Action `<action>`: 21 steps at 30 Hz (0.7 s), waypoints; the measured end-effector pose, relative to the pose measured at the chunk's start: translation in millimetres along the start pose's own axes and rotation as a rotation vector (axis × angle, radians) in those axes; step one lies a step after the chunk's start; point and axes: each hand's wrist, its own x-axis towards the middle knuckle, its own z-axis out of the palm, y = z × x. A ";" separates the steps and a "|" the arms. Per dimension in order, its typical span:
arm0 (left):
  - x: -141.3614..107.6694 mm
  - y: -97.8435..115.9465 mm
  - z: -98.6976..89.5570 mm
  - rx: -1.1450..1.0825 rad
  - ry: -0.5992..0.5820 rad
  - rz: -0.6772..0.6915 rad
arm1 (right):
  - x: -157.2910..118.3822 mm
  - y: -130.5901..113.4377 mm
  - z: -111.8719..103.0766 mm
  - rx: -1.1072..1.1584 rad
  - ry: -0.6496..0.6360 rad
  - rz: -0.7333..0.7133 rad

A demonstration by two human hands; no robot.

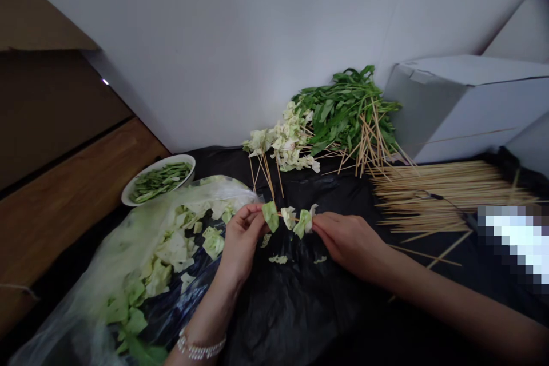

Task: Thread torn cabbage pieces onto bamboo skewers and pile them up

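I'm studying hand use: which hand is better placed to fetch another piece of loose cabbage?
Probably the left hand: it is beside the loose cabbage, while the right hand is across the skewered pieces, nearer the bare skewers.

Across the back, a smooth white wall, faintly bluish in dim, soft light. By its slanting left edge, a tiny bright glint. Farther left, a brown cardboard-like panel above a darker brown panel, then a wood-grain surface, floor or furniture impossible to tell. At right, near the wall, a white carton. Underneath, creased black plastic sheeting.
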 end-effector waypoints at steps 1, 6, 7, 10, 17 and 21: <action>-0.2 0.5 0.2 -0.012 -0.007 -0.005 | 0.2 0.9 0.2 0.001 0.005 0.007; -0.8 1.9 -0.3 -0.086 -0.040 -0.024 | 1.0 4.5 -0.2 -0.004 0.030 0.034; -0.7 1.7 -0.8 -0.073 -0.042 -0.021 | 1.1 4.7 -0.3 -0.003 0.033 0.035; 0.8 -0.2 -3.0 -0.035 -0.031 -0.030 | 1.2 4.6 0.0 0.004 0.042 0.030; 6.6 -2.2 -8.3 -0.100 0.092 -0.026 | 1.0 1.9 0.3 0.018 0.038 0.027; 5.7 -2.3 -6.8 -0.064 0.103 -0.011 | 0.9 -0.2 -2.5 0.016 0.028 0.025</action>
